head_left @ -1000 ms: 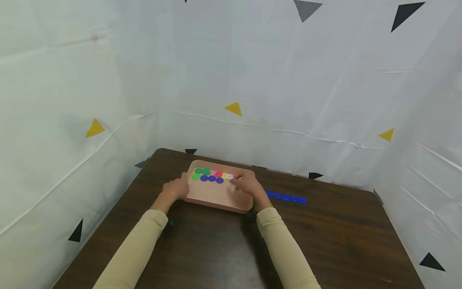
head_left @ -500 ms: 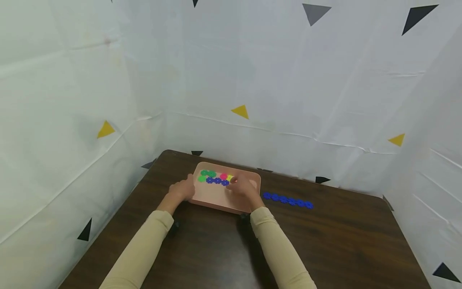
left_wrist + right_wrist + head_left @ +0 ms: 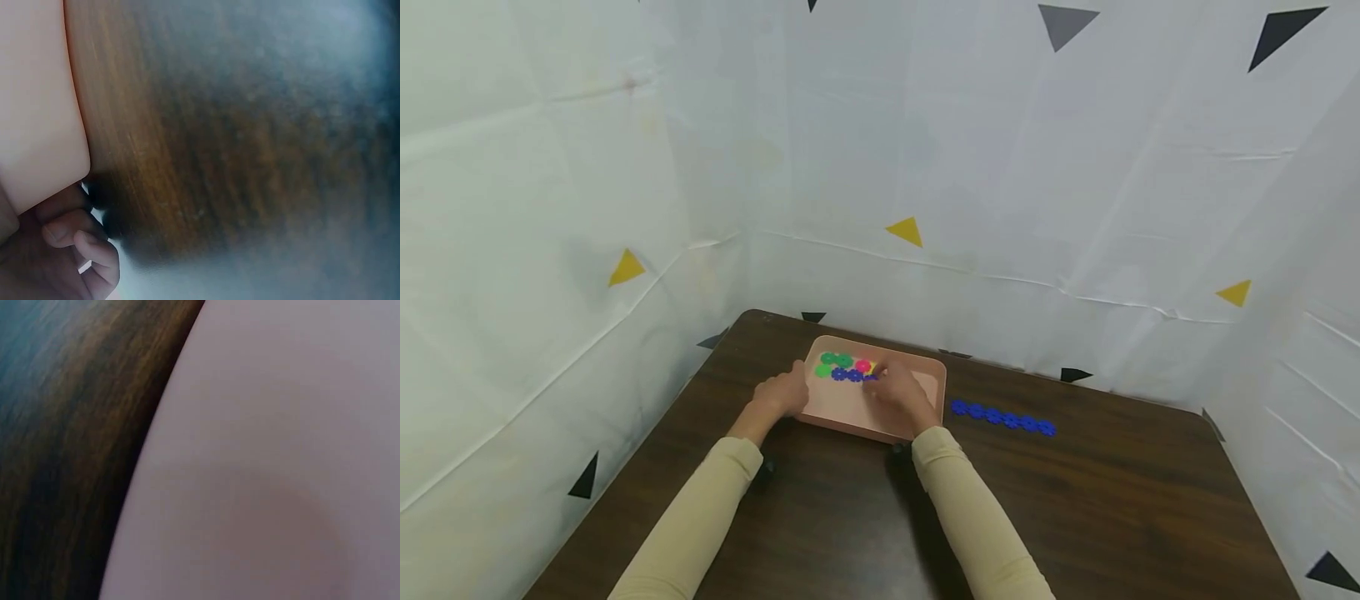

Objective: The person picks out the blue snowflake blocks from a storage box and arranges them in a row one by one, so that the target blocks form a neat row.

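Observation:
A shallow pink tray (image 3: 838, 407) lies on the table, holding flower-shaped plastic discs. My left hand (image 3: 784, 392) grips its left side; in the left wrist view, curled fingers (image 3: 78, 228) lie at the tray's edge. Inside, two dark green discs (image 3: 837, 360), a light green disc (image 3: 823, 371), a pink disc (image 3: 862, 366) and a row of blue discs (image 3: 847, 375) show. My right hand (image 3: 898, 392) reaches over the tray, fingertips at the row's right end, partly covering a yellow disc (image 3: 872, 368). Whether it pinches a disc is hidden. The right wrist view shows only tray and table.
Right of the tray, a line of several blue flower discs (image 3: 1002, 417) lies on the dark wooden table (image 3: 1120, 492). White sheeting (image 3: 985, 167) with coloured triangles encloses the table's back and sides.
My right hand has shifted left across the tray, from the white disc towards the right end of the blue row, covering the white disc. My left hand keeps its grip. The head view has shifted slightly.

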Available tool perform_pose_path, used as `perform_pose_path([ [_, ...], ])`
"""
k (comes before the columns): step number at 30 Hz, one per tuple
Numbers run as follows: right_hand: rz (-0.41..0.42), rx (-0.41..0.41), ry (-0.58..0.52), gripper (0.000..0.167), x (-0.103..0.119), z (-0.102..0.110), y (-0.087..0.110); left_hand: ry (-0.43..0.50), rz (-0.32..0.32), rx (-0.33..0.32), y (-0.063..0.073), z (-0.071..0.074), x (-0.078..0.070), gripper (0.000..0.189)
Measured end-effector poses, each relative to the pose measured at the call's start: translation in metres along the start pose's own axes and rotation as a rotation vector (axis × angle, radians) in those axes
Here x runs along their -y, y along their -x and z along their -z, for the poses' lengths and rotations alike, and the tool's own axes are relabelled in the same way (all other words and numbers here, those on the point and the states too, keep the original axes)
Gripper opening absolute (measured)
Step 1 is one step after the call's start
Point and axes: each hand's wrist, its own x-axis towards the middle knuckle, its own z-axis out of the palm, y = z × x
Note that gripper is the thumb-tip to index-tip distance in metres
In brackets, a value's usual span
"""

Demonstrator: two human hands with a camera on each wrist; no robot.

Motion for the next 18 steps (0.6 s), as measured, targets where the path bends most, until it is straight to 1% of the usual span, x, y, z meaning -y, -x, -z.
perform_pose_path([
  [5,-0.022,-0.016,-0.021,0.033,0.0009,-0.0010,0.0058,0.011,0.002,-0.011,0.0016,-0.0011,-0.0006,0.053],
  [10,-0.054,-0.007,-0.087,0.035,-0.0030,0.0005,0.0071,0.009,0.002,-0.009,0.0026,-0.0001,-0.0010,0.053],
  [13,-0.057,0.003,-0.099,0.033,-0.0031,0.0016,0.0050,0.006,0.002,-0.006,0.0022,0.0006,-0.0006,0.055],
  [18,-0.045,0.009,-0.082,0.031,-0.0032,0.0011,-0.0013,0.007,0.006,-0.002,0.0028,0.0010,-0.0007,0.056],
])
